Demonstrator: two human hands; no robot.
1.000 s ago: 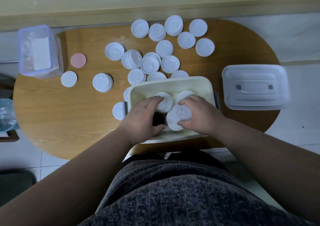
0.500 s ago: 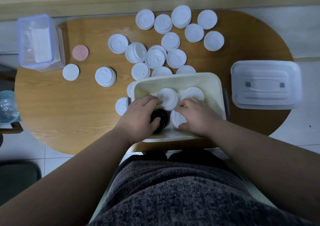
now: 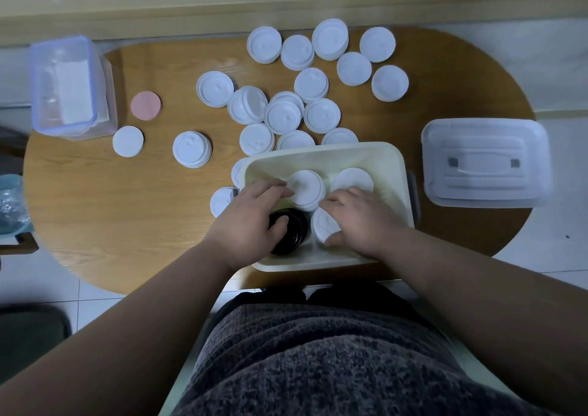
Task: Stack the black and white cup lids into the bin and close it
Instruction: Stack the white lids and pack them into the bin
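A cream bin (image 3: 366, 154) sits at the table's near edge. Inside it stand a stack of black lids (image 3: 291, 232) at the near left and three stacks of white lids. My left hand (image 3: 251, 221) curls over the black lids stack, thumb on top, fingertips touching the far-left white stack (image 3: 307, 189). My right hand (image 3: 359, 216) grips the near-right white lid stack (image 3: 324, 226), thumb at its near edge. Another white stack (image 3: 354, 180) lies at the far right of the bin. The bin's translucent cover (image 3: 483, 164) lies to the right on the table.
Several loose white lids and small stacks (image 3: 283, 116) are spread over the wooden table (image 3: 127, 199) beyond the bin. A pink disc (image 3: 145, 105) and a clear box with a blue rim (image 3: 68, 87) are at the far left. Two lids peek out at the bin's left side.
Both hands have sunk lower into the bin. My right hand set its tilted white stack down at the near right; my left hand shifted onto the black lids.
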